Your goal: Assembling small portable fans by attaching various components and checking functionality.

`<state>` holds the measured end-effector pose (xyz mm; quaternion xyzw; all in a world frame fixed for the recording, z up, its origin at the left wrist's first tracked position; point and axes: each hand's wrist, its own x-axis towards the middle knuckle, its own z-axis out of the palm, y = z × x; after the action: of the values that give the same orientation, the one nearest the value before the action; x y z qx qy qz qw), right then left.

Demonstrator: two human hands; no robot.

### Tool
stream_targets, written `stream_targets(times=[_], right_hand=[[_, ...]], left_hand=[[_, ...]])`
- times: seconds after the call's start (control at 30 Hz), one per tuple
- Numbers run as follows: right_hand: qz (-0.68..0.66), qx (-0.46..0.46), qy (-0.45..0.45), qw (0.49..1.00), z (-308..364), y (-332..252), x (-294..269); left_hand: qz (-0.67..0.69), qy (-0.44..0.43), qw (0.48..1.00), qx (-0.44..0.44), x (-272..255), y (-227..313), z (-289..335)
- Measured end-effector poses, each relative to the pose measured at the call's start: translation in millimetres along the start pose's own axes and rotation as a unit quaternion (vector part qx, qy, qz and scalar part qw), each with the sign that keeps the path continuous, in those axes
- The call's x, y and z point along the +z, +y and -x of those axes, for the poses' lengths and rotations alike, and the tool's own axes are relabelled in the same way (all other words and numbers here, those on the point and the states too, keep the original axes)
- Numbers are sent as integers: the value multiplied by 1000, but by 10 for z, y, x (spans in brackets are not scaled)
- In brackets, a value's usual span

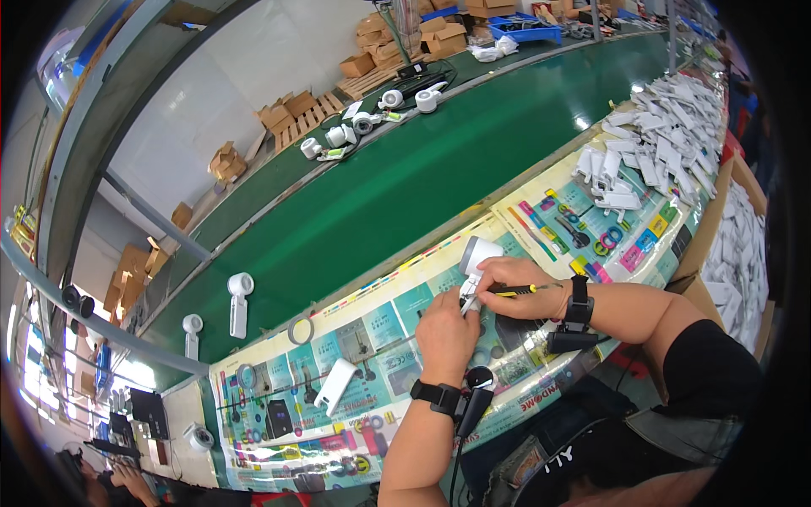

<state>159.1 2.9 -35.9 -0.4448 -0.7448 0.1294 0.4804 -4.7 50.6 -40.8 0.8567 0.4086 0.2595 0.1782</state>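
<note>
Both my hands meet over the printed sheets on the bench, around a white handheld fan [481,251] whose round head points away from me. My left hand [446,331] is closed on its handle from the near side. My right hand [525,283] has its fingertips pressed against the handle. A thin yellow-and-black tool [514,291] lies in the right hand; its working end is not clear. The small parts between my fingertips are mostly hidden. Left of my hands, a white handle casing [336,385] rests on the sheets. Beside my left wrist is a black corded tool [478,390].
Beyond the bench runs a green conveyor belt [363,224] with white fans [240,304] on it. A heap of white casings [663,135] covers the right end, next to a cardboard box [701,241] of white parts. A grey ring [301,330] lies left. Another person's hands [131,480] show lower left.
</note>
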Motion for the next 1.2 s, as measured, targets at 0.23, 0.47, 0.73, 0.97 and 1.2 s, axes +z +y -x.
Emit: stream_targets(times=[0.23, 0.47, 0.73, 0.97, 1.2], right_hand=[[-8, 23, -11, 1000, -7, -29, 6], [-16, -21, 7, 1000, -28, -73, 20], [-11, -6, 8, 1000, -8, -123, 29], [-16, 20, 9, 1000, 6, -108, 61], [0, -18, 9, 1000, 5, -37, 53]], left_hand=[[2, -8, 1000, -3, -17, -1, -7], [0, 0, 1000, 8, 7, -26, 5], [-6, -3, 1000, 13, 37, -36, 3], [-12, -7, 1000, 22, 7, -11, -13], [-21, 9, 999, 34, 35, -64, -30]])
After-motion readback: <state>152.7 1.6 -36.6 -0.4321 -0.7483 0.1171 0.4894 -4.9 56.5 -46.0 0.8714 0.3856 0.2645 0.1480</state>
